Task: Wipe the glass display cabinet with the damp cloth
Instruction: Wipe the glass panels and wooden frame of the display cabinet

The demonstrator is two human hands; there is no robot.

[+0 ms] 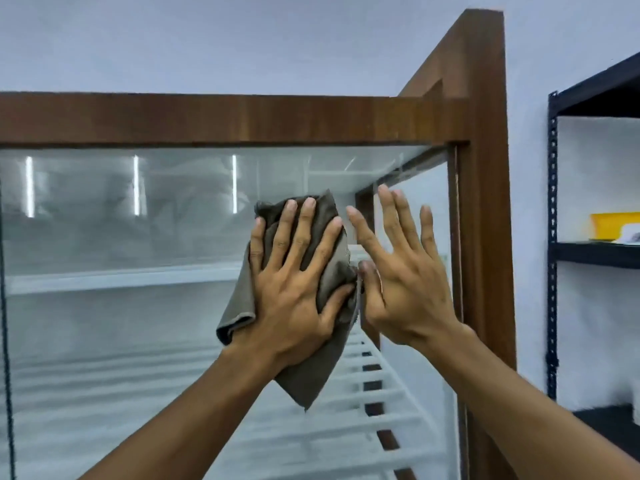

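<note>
The glass display cabinet [242, 119] has a brown wooden frame and a large front pane [121, 237]. My left hand [294, 282] lies flat with spread fingers on a grey-brown cloth [304, 379], pressing it against the upper right part of the glass. The cloth's lower corner hangs free below my wrist. My right hand [405, 271] is flat on the glass just to the right of the cloth, fingers straight and spread, holding nothing. Its thumb touches the cloth's edge.
White slatted shelves [381, 403] show through the glass. The cabinet's wooden right post [485, 202] stands close beside my right hand. A dark metal rack [554, 237] stands further right, with a yellow box [613, 226] on one shelf. A pale wall is behind.
</note>
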